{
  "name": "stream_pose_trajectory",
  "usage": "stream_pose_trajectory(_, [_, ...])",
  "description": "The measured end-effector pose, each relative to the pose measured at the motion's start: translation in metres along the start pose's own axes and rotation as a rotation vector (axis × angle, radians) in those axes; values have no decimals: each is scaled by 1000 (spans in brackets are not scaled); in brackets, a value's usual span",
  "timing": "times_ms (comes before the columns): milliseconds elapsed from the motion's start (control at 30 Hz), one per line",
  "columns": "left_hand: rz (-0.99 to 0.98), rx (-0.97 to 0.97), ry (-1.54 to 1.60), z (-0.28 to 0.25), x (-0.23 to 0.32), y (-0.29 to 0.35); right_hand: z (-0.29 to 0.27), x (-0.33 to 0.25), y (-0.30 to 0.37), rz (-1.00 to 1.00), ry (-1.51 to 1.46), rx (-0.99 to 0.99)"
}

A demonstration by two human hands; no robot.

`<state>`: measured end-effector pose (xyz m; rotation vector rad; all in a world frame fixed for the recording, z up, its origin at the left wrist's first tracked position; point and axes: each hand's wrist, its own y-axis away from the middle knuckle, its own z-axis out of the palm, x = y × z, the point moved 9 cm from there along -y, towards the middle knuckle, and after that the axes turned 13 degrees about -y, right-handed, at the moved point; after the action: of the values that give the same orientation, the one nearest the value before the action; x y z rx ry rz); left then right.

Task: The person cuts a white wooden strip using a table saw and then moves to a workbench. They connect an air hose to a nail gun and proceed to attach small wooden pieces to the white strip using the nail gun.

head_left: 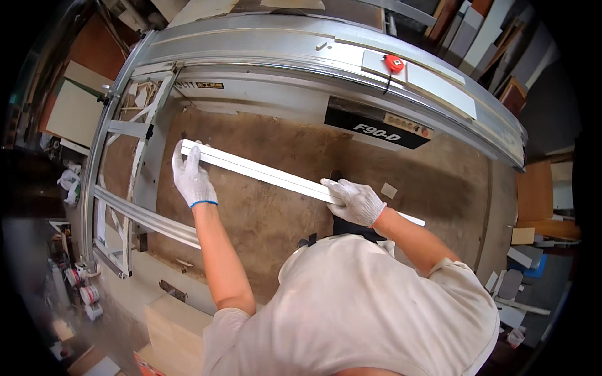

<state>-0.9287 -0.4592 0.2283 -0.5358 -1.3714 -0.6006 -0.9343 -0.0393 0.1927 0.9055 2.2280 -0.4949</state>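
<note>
The white-gloved left grip [193,178] at nine o'clock and right grip [357,203] at three both close around a long, narrow white strip [263,174] at mid-view; swung toward nine, it could strike the silver metal frame [127,129]; loosened fingertips could drop it.

From my end: L arm [221,254] reaching fwd, approx straight; L hand [193,180] gloved, fingers fwd + partly curled, thumb on inner side. R arm [415,238] bent, angled inward; R hand [359,203] gloved, nearer torso [382,307], fingers curled, pointing L.
</note>
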Motion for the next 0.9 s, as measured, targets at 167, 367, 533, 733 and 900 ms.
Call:
stream_pose_trajectory(167, [24, 137, -6, 16, -12, -45, -34, 61, -92, -136, -86, -85])
stream_pose_trajectory(367, [54, 329, -27, 31, -3, -62, -97, 93, -204, -383, -3, -153])
stream_pose_trajectory(533, [71, 452, -6, 57, 8, -68, -121, 107, -266, -446, -28, -236])
stream_pose_trajectory(733, [51, 537, 83, 57, -19, -96, -130, 105, -304, -517, 2, -243])
stream_pose_trajectory(900, [-6, 529, 163, 87, -29, -128, -136, 116, -333, -472, 63, -288])
